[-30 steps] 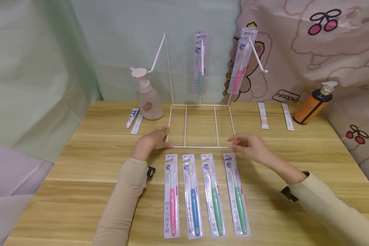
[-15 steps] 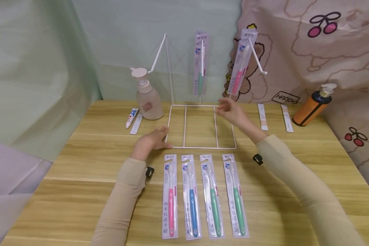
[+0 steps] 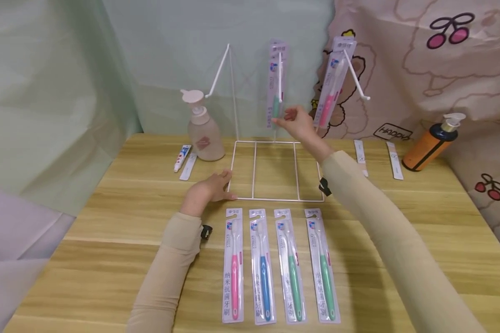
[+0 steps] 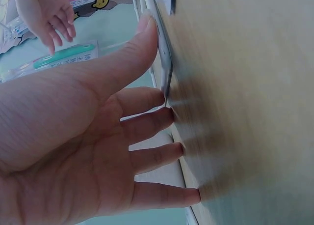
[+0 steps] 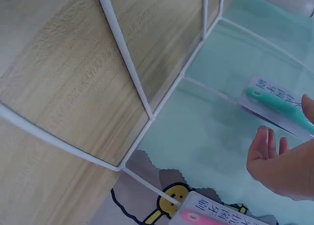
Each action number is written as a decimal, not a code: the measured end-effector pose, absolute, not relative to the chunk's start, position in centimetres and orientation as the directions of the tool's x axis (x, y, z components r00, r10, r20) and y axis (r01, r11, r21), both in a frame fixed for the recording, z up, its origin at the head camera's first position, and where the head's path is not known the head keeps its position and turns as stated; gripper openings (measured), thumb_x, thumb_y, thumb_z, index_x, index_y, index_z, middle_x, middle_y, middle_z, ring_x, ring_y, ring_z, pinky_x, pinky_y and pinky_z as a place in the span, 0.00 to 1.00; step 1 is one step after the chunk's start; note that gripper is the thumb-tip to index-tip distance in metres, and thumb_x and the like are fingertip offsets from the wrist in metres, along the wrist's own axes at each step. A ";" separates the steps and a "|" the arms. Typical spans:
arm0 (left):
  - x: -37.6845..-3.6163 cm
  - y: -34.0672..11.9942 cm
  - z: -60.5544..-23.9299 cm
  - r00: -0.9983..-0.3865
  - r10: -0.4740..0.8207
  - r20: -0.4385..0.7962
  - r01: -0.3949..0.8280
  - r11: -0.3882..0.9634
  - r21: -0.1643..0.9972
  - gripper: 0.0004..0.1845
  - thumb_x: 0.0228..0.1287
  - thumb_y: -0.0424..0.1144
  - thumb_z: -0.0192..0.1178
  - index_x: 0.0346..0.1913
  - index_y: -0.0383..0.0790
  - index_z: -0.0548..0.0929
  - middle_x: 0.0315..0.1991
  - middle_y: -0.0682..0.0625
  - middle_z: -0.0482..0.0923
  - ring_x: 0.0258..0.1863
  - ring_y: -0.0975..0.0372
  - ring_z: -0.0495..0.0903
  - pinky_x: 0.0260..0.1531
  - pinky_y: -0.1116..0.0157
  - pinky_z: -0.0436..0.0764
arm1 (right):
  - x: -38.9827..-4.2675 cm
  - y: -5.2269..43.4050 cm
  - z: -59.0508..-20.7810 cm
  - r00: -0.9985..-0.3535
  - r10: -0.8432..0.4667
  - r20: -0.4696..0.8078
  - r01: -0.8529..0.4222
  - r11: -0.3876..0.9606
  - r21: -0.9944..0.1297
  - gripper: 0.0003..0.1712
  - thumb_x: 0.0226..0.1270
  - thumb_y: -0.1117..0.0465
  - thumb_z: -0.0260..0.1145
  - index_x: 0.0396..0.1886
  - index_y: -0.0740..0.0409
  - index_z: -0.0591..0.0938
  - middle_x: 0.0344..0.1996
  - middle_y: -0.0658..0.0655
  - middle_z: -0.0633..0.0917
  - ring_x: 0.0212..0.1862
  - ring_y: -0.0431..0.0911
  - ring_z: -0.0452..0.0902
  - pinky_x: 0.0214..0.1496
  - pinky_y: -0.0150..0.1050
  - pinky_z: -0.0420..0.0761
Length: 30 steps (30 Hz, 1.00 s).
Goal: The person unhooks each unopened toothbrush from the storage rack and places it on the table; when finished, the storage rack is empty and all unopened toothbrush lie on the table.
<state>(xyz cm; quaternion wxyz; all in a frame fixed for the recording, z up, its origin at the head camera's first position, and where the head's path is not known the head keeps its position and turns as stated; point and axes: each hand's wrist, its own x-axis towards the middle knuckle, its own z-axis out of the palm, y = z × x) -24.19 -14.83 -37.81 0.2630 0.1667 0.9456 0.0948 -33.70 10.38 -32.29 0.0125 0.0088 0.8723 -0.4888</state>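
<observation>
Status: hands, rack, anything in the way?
Left hand touching white rack, near left corner. Right hand open by hanging green toothbrush, contact unclear. No obstruction visible between those two.

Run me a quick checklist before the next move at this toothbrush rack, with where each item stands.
1. Left hand at the white wire rack's front left corner: ok.
2. Right hand touching the hanging green toothbrush pack: cannot tell, they overlap in view.
3. Pink toothbrush pack hanging on the right hook: ok.
4. Left hook free: ok, bare.
5. Four packs on the table lying apart: ok, side by side.
</observation>
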 end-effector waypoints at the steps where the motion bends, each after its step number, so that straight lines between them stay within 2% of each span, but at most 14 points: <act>1: -24.2 -14.8 -37.8 -0.806 0.366 -0.464 0.269 0.926 0.265 0.45 0.65 0.52 0.55 0.72 0.32 0.43 0.73 0.36 0.38 0.70 0.39 0.41 0.69 0.46 0.47 | -33.9 10.3 -32.3 -0.999 0.012 -0.037 0.038 0.533 -0.845 0.37 0.57 0.44 0.67 0.60 0.57 0.68 0.55 0.56 0.76 0.55 0.47 0.71 0.55 0.39 0.75; 10: -24.5 -14.7 -37.9 -0.805 0.368 -0.465 0.279 0.927 0.251 0.46 0.65 0.52 0.55 0.72 0.31 0.43 0.73 0.36 0.38 0.70 0.39 0.41 0.69 0.47 0.48 | -35.2 9.6 -32.4 -0.997 0.075 -0.030 0.067 0.555 -0.829 0.37 0.51 0.35 0.66 0.51 0.55 0.70 0.48 0.53 0.76 0.45 0.44 0.71 0.43 0.35 0.75; 19: -24.2 -14.6 -37.8 -0.806 0.365 -0.466 0.271 0.927 0.258 0.46 0.64 0.52 0.56 0.72 0.31 0.43 0.73 0.36 0.39 0.70 0.40 0.42 0.69 0.48 0.48 | -34.7 9.6 -32.3 -0.995 0.099 0.021 0.039 0.564 -0.825 0.29 0.58 0.37 0.63 0.47 0.54 0.73 0.43 0.52 0.78 0.41 0.43 0.71 0.38 0.34 0.73; 26: -24.0 -14.5 -37.7 -0.811 0.360 -0.461 0.262 0.928 0.263 0.45 0.64 0.51 0.56 0.72 0.31 0.44 0.73 0.36 0.39 0.71 0.40 0.41 0.69 0.47 0.48 | -33.3 11.2 -32.8 -0.991 0.049 0.127 -0.071 0.609 -0.790 0.27 0.59 0.37 0.61 0.39 0.56 0.74 0.32 0.52 0.77 0.32 0.43 0.67 0.31 0.34 0.69; 30: -24.1 -14.6 -37.8 -0.812 0.354 -0.463 0.256 0.931 0.262 0.45 0.65 0.52 0.55 0.72 0.32 0.44 0.73 0.37 0.39 0.71 0.41 0.41 0.69 0.47 0.48 | -32.0 12.4 -32.8 -0.975 0.004 0.224 -0.174 0.615 -0.769 0.25 0.60 0.40 0.62 0.37 0.58 0.76 0.28 0.52 0.77 0.27 0.41 0.66 0.26 0.33 0.67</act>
